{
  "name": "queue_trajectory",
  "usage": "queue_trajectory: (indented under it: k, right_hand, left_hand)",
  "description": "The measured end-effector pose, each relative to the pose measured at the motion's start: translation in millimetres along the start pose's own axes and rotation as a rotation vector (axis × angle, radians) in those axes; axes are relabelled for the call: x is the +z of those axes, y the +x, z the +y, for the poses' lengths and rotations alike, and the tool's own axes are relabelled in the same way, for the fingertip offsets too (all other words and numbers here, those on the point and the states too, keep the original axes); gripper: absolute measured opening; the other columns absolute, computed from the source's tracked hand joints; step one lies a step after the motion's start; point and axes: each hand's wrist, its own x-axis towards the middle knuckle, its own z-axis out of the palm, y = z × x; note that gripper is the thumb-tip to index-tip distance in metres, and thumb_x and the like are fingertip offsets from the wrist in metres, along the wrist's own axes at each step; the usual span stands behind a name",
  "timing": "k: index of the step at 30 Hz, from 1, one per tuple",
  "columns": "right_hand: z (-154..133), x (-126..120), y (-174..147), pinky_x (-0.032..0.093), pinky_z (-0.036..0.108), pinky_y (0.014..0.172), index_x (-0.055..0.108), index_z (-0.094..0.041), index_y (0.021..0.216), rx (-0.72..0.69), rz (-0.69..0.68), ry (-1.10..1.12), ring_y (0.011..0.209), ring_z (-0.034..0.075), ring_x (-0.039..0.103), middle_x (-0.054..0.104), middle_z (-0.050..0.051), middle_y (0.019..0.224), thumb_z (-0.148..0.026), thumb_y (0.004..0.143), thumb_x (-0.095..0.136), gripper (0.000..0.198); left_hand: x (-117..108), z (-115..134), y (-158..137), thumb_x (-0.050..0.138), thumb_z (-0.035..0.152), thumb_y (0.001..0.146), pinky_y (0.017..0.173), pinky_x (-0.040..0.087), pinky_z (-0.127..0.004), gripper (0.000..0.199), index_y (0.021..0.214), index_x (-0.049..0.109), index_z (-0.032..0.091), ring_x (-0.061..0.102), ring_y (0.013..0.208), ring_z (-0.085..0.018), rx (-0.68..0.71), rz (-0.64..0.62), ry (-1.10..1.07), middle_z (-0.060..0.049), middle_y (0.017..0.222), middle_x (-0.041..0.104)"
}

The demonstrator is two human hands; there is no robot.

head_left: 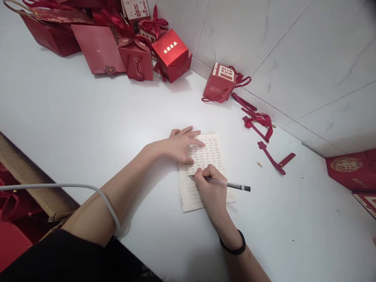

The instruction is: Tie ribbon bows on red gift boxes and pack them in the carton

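From afar I see the right hand (213, 190) grip a clear, black-ended pen (235, 185) over ruled paper (194, 196) on the tabletop (132, 105), tip aimed left, shaft running nearly crosswise; the left hand (182, 147) spreads over the paper.

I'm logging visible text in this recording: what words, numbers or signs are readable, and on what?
"安居乐业": shiny red box
"囍": lone white-labelled box
"囍": white-topped box at the back
Too small: handwritten rows on the paper
Too blurred: gold emblem on the right-edge red package; print on black clothing and box fronts
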Motion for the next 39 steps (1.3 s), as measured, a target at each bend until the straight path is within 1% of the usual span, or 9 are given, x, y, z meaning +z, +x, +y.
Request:
queue_trajectory:
  k: [8, 12, 18, 24, 28, 32, 34, 37, 39]
  right_hand:
    - [-0.2, 0.0, -0.4, 0.019, 0.023, 0.043, 0.019, -0.022, 0.057, -0.028, 0.007, -0.02, 0.048, 0.009, 0.021, 0.02, -0.007, 0.051, -0.025, 0.071, 0.047, 0.032]
    - [0.0, -1.5, -0.1, 0.022, 0.023, 0.044, 0.022, -0.022, 0.055, -0.004, 0.024, 0.009, 0.048, 0.01, 0.025, 0.024, -0.007, 0.049, -0.028, 0.073, 0.05, 0.034]
    - [1.1, -1.1, -1.1, 0.025, 0.023, 0.045, 0.025, -0.022, 0.054, 0.027, -0.034, 0.018, 0.046, 0.01, 0.028, 0.029, -0.007, 0.047, -0.031, 0.075, 0.053, 0.036]
    - [2.3, -0.9, -1.5, 0.026, 0.023, 0.044, 0.026, -0.022, 0.054, 0.034, -0.045, 0.013, 0.044, 0.009, 0.031, 0.031, -0.007, 0.045, -0.031, 0.075, 0.054, 0.036]
    - [1.7, -0.4, -0.3, 0.024, 0.023, 0.043, 0.024, -0.022, 0.054, 0.029, -0.059, -0.003, 0.044, 0.009, 0.028, 0.028, -0.007, 0.046, -0.03, 0.073, 0.053, 0.035]
    - [1.6, 0.7, -0.7, 0.02, 0.023, 0.043, 0.02, -0.022, 0.055, -0.014, -0.05, -0.005, 0.046, 0.009, 0.022, 0.021, -0.008, 0.048, -0.026, 0.069, 0.051, 0.034]
    - [1.5, 0.6, -1.5, 0.02, 0.022, 0.043, 0.02, -0.022, 0.054, -0.016, -0.048, 0.006, 0.046, 0.009, 0.022, 0.02, -0.008, 0.049, -0.025, 0.069, 0.052, 0.035]
    - [1.2, -1.3, -0.7, 0.025, 0.022, 0.043, 0.027, -0.022, 0.054, 0.033, -0.028, 0.1, 0.044, 0.009, 0.029, 0.031, -0.007, 0.046, -0.03, 0.073, 0.056, 0.036]
    - [1.6, -4.0, 2.4, 0.027, 0.02, 0.04, 0.032, -0.021, 0.056, 0.116, 0.012, 0.25, 0.042, 0.009, 0.034, 0.04, -0.006, 0.046, -0.038, 0.077, 0.059, 0.038]
  left_hand:
    - [1.1, -1.9, 0.2, 0.063, 0.04, 0.069, 0.111, 0.006, -0.049, 0.065, 0.132, 0.045, 0.036, 0.0, 0.142, -0.032, 0.003, 0.001, -0.012, 0.001, 0.155, 0.013]
    - [1.1, -1.5, 0.4, 0.063, 0.04, 0.069, 0.111, 0.006, -0.05, 0.066, 0.132, 0.045, 0.036, -0.001, 0.142, -0.031, 0.003, 0.001, -0.012, 0.001, 0.155, 0.014]
    - [0.7, -0.9, -0.3, 0.062, 0.039, 0.069, 0.111, 0.005, -0.049, 0.064, 0.131, 0.047, 0.035, 0.0, 0.141, -0.032, 0.01, 0.007, -0.023, 0.002, 0.155, 0.015]
    - [-0.8, 1.3, -0.9, 0.062, 0.039, 0.069, 0.111, 0.006, -0.049, 0.065, 0.132, 0.046, 0.035, 0.0, 0.142, -0.031, 0.0, -0.001, -0.01, 0.001, 0.155, 0.015]
    - [-1.5, 3.2, -1.2, 0.063, 0.039, 0.069, 0.111, 0.006, -0.049, 0.065, 0.132, 0.046, 0.034, 0.0, 0.142, -0.031, -0.011, -0.003, -0.001, 0.0, 0.155, 0.015]
    - [-1.7, 3.6, -1.1, 0.062, 0.038, 0.069, 0.111, 0.006, -0.049, 0.064, 0.131, 0.047, 0.034, 0.0, 0.142, -0.031, -0.016, -0.006, -0.009, 0.0, 0.155, 0.015]
    - [-1.5, 3.2, -0.7, 0.063, 0.038, 0.069, 0.11, 0.007, -0.05, 0.064, 0.131, 0.047, 0.034, 0.001, 0.142, -0.031, -0.013, -0.005, -0.007, -0.001, 0.155, 0.015]
    - [-1.0, 2.4, 0.0, 0.065, 0.039, 0.068, 0.11, 0.009, -0.051, 0.066, 0.131, 0.047, 0.033, 0.002, 0.141, -0.033, -0.007, 0.007, 0.012, -0.004, 0.154, 0.018]
    - [-0.7, 2.1, -0.3, 0.066, 0.039, 0.067, 0.109, 0.01, -0.053, 0.067, 0.131, 0.048, 0.032, 0.005, 0.141, -0.035, -0.004, 0.021, 0.026, -0.006, 0.153, 0.02]
